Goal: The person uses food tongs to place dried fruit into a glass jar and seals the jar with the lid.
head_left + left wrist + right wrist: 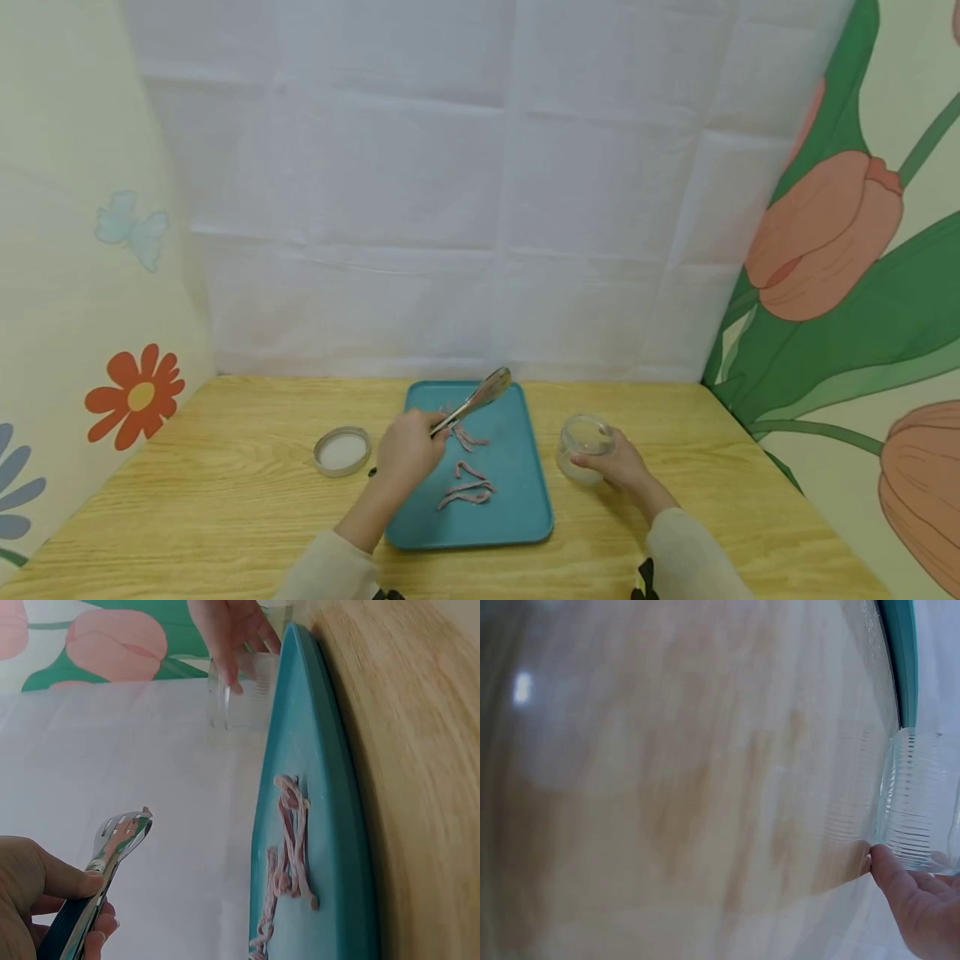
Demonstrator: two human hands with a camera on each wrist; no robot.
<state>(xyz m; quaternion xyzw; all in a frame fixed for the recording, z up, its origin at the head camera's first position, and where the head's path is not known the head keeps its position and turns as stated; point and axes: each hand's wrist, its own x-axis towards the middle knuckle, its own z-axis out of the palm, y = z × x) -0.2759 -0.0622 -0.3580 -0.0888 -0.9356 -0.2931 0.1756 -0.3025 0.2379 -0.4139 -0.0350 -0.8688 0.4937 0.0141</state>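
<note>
In the head view my left hand grips metal tongs above a blue tray, the tips pointing up and to the right. The left wrist view shows the tongs' slotted head nearly closed, with a small pinkish bit at its end. Several thin pink, stringy strands lie on the tray in two loose groups. To the tray's right, my right hand holds a clear glass jar by its side, thumb and fingers around it. Ridges show on the jar; it stands upright on the table.
A round lid with a pale inside lies left of the tray on the wooden table. Behind the table hangs a white sheet. Painted walls with flowers flank both sides.
</note>
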